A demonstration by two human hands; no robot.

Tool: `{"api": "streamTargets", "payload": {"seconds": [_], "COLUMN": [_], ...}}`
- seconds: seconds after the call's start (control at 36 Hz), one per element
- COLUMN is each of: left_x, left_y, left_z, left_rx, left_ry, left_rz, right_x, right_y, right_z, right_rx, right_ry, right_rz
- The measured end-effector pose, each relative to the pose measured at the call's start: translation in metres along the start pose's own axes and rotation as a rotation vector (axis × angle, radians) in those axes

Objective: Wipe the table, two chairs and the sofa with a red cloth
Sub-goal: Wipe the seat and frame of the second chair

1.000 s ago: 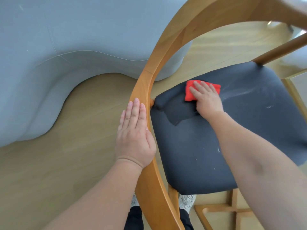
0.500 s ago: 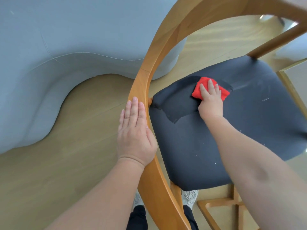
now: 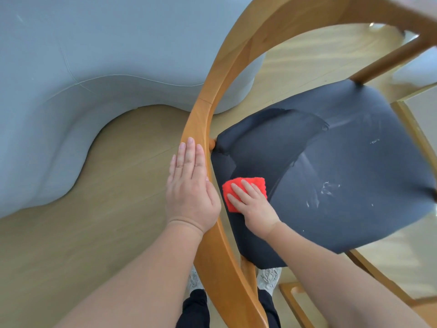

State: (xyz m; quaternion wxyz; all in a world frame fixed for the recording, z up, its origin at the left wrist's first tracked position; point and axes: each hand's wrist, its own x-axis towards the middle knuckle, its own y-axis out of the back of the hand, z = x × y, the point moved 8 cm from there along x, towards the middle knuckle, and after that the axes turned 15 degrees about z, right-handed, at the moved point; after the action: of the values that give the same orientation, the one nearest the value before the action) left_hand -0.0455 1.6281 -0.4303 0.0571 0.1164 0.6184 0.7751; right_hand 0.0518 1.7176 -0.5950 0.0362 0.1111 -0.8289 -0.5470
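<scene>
Person's left hand (image 3: pixel 191 192) lying flat, fingers straight, on chair rail (image 3: pixel 201 119), probably steadying frame. Right hand (image 3: pixel 253 207) pressing red cloth (image 3: pixel 250 182) flat onto seat (image 3: pixel 343 185) near rail, fingers extended, not gripping. Farther right, white smears (image 3: pixel 329 188) showing; sofa (image 3: pixel 71 67) standing beyond.

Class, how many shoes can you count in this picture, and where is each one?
2. One grey-white trainer shows at the bottom, just left of the curved wooden chair backrest; the other just right of it. Both are partly hidden.
</scene>
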Motion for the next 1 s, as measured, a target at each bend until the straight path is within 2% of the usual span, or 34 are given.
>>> {"api": "streamTargets", "payload": {"seconds": [0.08,0.17,0.28,0.42,0.56,0.81,0.92,1.0], "left_x": [0.000,0.000,-0.001,0.000,0.000,0.000,0.000,-0.002], "left_y": [0.000,0.000,0.000,0.001,0.002,0.004,0.005,0.004], "left_z": [0.000,-0.001,-0.001,-0.001,0.000,0.003,0.007,0.014], "left_rx": [-0.012,-0.013,-0.019,-0.030,-0.039,-0.031,-0.021,-0.018], "left_ry": [0.003,0.004,-0.001,-0.007,-0.008,-0.021,-0.058,-0.154], "left_rz": [0.000,0.007,0.011,0.035,0.042,0.015,-0.016,-0.049], "right_x": [0.009,0.036,0.088,0.121,0.097,0.026,-0.012,-0.046], "right_y": [0.003,0.012,0.033,0.031,0.016,-0.002,-0.004,-0.008], "right_z": [0.007,0.018,0.027,0.022,0.006,-0.009,-0.014,-0.018], "right_rx": [0.007,0.033,-0.008,-0.099,-0.158,-0.126,-0.101,-0.070], "right_ry": [0.098,0.180,0.123,0.093,0.111,0.199,0.199,0.257], "right_rz": [-0.039,0.027,0.082,0.001,-0.041,-0.140,-0.190,-0.220]}}
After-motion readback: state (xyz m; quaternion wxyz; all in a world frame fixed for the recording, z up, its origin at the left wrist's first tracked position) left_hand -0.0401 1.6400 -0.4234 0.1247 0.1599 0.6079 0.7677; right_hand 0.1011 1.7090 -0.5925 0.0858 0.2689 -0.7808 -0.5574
